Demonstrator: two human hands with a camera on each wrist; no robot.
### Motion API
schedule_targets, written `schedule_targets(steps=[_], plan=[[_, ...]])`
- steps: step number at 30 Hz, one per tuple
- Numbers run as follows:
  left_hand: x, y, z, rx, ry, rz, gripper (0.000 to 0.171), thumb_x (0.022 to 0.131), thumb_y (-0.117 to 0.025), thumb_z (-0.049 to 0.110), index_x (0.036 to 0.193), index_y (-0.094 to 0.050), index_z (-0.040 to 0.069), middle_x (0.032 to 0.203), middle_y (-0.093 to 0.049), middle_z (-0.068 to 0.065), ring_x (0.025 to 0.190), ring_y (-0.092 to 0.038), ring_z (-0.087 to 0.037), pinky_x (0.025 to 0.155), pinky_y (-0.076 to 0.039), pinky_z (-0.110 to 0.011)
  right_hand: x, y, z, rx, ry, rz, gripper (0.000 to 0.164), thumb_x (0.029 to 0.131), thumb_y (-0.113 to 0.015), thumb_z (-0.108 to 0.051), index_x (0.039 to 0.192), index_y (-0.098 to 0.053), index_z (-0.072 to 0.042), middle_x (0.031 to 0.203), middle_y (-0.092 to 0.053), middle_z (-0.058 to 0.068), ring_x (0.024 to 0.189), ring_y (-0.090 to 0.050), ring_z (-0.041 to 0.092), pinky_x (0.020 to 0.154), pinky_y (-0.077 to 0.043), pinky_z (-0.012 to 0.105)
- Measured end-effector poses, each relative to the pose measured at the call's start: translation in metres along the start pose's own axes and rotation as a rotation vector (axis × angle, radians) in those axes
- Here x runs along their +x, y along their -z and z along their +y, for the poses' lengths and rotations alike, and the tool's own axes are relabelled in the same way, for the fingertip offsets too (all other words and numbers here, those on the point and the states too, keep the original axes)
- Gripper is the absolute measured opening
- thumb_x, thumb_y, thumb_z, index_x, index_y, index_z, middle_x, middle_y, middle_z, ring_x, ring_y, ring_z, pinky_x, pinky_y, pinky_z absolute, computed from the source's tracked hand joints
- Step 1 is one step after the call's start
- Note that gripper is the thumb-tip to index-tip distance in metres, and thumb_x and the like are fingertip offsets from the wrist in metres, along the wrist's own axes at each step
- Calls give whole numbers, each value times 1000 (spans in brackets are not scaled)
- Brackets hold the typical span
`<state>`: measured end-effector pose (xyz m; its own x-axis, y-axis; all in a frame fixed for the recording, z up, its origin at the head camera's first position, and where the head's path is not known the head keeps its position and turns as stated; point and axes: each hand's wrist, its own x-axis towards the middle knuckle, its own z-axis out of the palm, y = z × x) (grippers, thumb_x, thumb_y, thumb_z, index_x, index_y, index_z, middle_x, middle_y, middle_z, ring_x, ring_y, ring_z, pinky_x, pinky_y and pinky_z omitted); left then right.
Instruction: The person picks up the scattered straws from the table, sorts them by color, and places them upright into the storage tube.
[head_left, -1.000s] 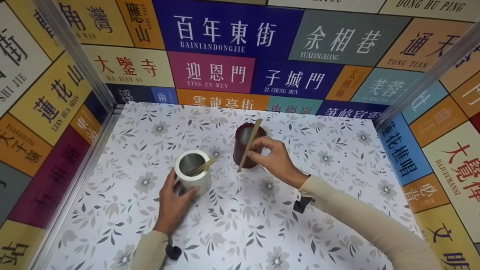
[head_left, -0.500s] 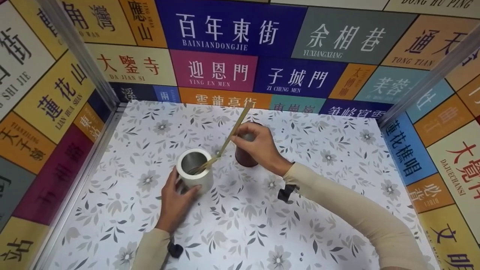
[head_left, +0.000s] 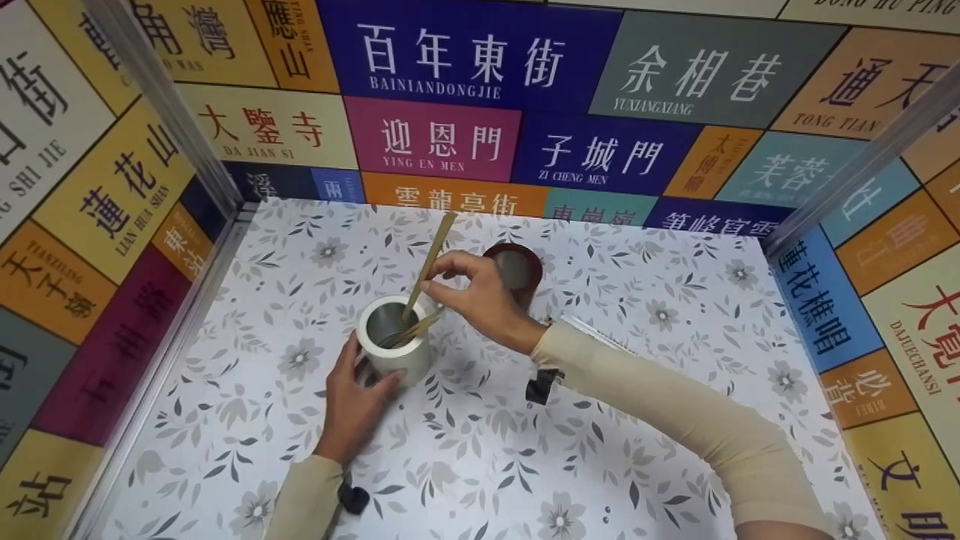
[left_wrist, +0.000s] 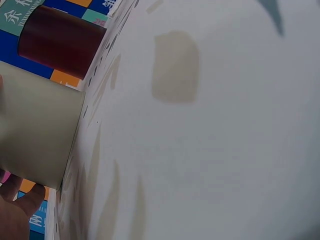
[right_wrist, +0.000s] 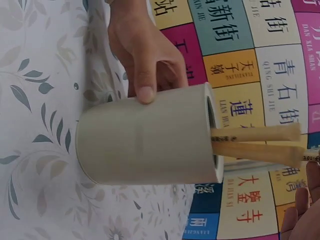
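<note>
Here the left hand clasps the white cup. Over this cup's mouth, the right hand pinches one wooden stick

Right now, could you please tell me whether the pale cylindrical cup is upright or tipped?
Upright: the pale cylindrical cup rests base-down on the white floral table, its round mouth facing up in the head view.

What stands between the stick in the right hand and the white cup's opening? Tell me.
Nothing visible blocks the stick: its lower end is at the opening of the white cup. Other sticks, leaning on the rim toward the right hand, take up part of that opening.
</note>
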<state>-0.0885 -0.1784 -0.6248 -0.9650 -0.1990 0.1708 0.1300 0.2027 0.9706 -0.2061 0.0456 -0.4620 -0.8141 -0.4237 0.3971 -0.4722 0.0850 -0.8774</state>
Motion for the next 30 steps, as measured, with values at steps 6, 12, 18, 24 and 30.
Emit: schedule_targets(steps=[6, 12, 18, 24, 30], plan=[[-1, -1, 0, -36, -5, -11, 104, 88, -96, 17, 172, -37, 33, 168, -48, 4, 149, -54, -36, 118, -51, -40, -4, -9, 9, -18, -13, -31, 9, 96, -84, -9, 104, -83, -4, 99, -81, 5, 98, -70, 22, 99, -55, 50], [0, 1, -2, -63, -10, -9, 102, 88, -96, 17, 171, -40, 35, 166, -50, 4, 146, -57, -34, 117, -52, -41, -7, -9, 13, -73, -12, -64, 8, 97, -84, -11, 103, -83, -6, 99, -81, 3, 100, -72, 19, 99, -57, 50], [1, 1, -2, -98, -16, -18, 103, 87, -96, 15, 171, -39, 34, 167, -49, 0, 147, -56, -37, 117, -52, -44, -13, 4, 12, -75, -28, -81, 9, 99, -84, -14, 108, -84, -10, 105, -81, 2, 106, -70, 21, 100, -55, 51], [1, -1, 0, -28, -11, -1, 103, 87, -96, 14, 171, -39, 34, 168, -48, -1, 148, -55, -38, 116, -53, -40, -32, 26, 17, -78, -81, -72, 13, 101, -82, -16, 112, -83, -9, 110, -80, 3, 87, -69, 22, 79, -56, 33], [1, 1, -3, -15, 0, 4, 103, 88, -96, 15, 171, -38, 36, 169, -47, 5, 149, -54, -36, 117, -52, -36, -58, 47, 27, -61, -133, -45, 15, 101, -82, -14, 113, -82, -4, 109, -80, 6, 94, -74, 24, 85, -62, 32]])
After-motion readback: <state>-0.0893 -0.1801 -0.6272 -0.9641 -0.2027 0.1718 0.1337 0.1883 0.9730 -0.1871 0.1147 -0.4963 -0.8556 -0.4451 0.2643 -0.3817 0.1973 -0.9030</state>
